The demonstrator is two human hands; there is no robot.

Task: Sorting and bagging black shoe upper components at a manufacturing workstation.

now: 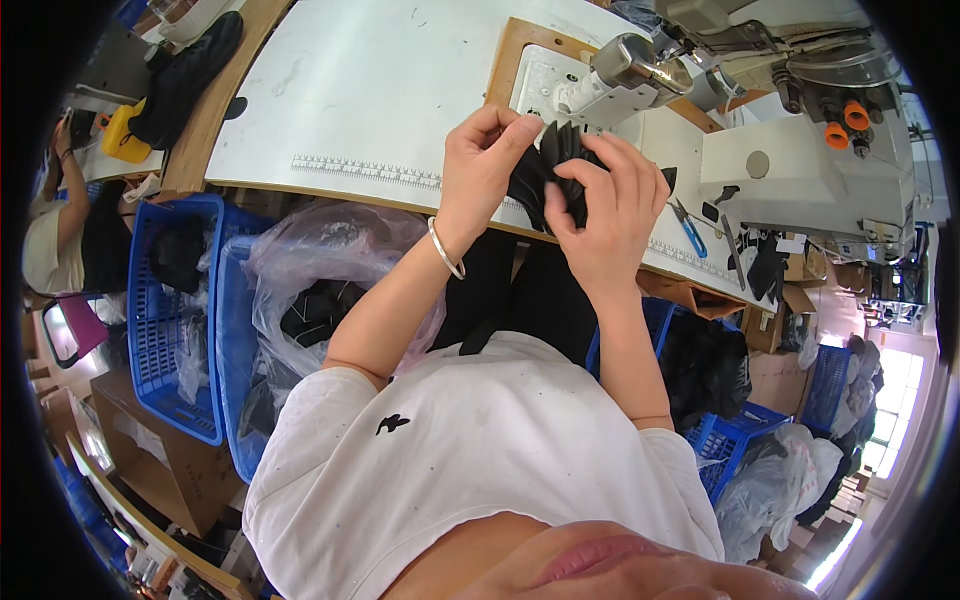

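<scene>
In front of me, at the near edge of the white table (350,100), is a stack of thin black pieces (560,150), their upper edges fanned apart. My right hand (618,205) wraps its fingers and thumb around the stack. Just to the left, my left hand (480,165) has thumb and forefinger pinched together beside the stack's edge; whatever lies between those fingertips is hidden. The sewing machine's head (640,75) stands right behind both hands, above its pale plate (540,80).
Blue-handled snips (690,232) lie on the table to the right. At far left are a black shoe (190,85) and a yellow container (122,135). Blue baskets (175,400) and a clear plastic bag (350,235) flank me. Another person (60,240) sits at far left.
</scene>
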